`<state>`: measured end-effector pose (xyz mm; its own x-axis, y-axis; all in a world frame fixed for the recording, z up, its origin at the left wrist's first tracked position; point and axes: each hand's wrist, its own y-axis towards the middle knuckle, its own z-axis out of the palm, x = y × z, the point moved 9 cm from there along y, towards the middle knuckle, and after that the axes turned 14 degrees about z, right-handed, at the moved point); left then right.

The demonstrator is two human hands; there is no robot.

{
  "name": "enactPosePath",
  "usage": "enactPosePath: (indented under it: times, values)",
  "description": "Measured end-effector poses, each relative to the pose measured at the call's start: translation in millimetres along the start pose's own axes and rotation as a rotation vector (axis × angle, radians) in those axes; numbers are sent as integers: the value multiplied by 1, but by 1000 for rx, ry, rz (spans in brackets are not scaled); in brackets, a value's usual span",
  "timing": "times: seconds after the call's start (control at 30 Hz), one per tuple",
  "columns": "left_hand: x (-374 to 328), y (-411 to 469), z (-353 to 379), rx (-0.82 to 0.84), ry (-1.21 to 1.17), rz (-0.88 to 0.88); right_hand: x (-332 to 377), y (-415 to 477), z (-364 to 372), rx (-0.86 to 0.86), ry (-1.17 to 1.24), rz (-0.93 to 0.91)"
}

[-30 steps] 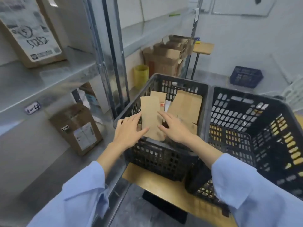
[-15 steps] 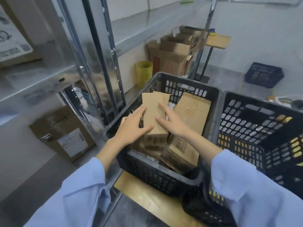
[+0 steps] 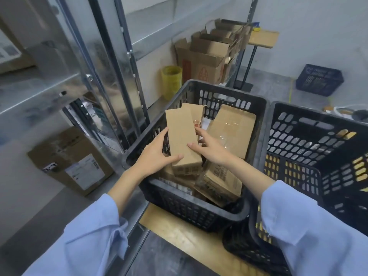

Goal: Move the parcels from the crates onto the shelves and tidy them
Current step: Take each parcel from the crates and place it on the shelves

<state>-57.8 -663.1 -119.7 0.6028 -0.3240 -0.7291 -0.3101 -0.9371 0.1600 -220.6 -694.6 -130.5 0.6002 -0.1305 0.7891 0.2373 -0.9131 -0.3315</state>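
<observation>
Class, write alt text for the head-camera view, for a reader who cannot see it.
The left hand and right hand, in blue sleeves, grip a long cardboard parcel from either side, over other parcels in a black crate. A second black crate stands to its right; metal shelves on the left hold a labelled box.

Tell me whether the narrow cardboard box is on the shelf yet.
No, both the left hand and the right hand hold the narrow cardboard box over the other parcels inside the black crate.

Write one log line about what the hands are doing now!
left hand: grips tall parcel | right hand: grips it too | where: in black crate | shelved: not yet
</observation>
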Motion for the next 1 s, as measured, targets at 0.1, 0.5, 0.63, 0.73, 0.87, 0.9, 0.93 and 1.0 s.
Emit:
enactPosePath:
  times: [0.1,0.5,0.63,0.73,0.87,0.9,0.93,1.0]
  values:
    - [-7,-1,0,-19,-25,43,5,-8,1,-33,24,-6]
    - [-62,-23,-37,-145,-82,260,53,-95,-19,-327,21,-156]
    - [-85,-43,-52,-141,-97,302,68,-125,-15,-395,33,-172]
    - [-101,-61,-63,-160,-140,329,79,-147,-5,-412,76,-193]
    - [-112,-82,-74,-192,-223,328,87,-174,6,-406,167,-195]
    - [-112,-87,-75,-195,-253,323,88,-181,7,-392,203,-189]
    - [-113,-92,-76,-194,-273,320,90,-187,8,-375,228,-185]
    - [-117,-102,-77,-183,-274,306,93,-198,8,-365,251,-184]
